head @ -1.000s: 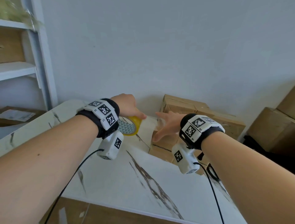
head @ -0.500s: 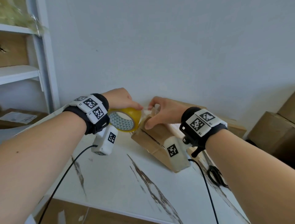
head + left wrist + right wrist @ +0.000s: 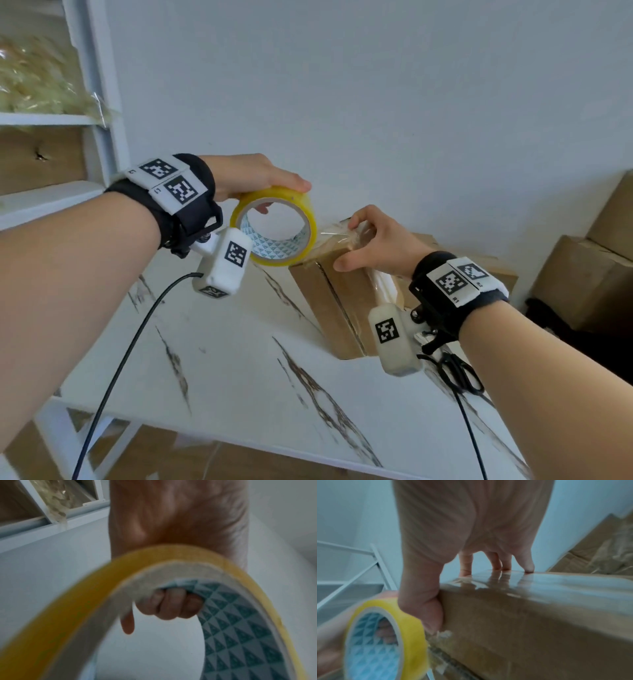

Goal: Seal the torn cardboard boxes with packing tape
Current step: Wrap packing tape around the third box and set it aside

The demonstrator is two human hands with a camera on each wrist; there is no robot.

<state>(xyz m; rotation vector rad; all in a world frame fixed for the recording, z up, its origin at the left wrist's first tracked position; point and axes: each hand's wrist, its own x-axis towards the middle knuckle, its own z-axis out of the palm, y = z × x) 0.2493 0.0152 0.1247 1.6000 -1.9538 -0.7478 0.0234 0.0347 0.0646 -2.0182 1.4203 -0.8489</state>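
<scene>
The left grip [image 3: 253, 178] clasps the tape roll [image 3: 274, 228]; the right grip [image 3: 373, 240] clamps the box [image 3: 329, 301] near the desk's [image 3: 239, 377] far edge. Some tape is on; wrapping looks unfinished.

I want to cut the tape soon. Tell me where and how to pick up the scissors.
Grip the scissors by their black loop handles, coming from above with the right hand, which is nearest. They lie flat on the table beside the box, partly hidden under the right forearm.
</scene>
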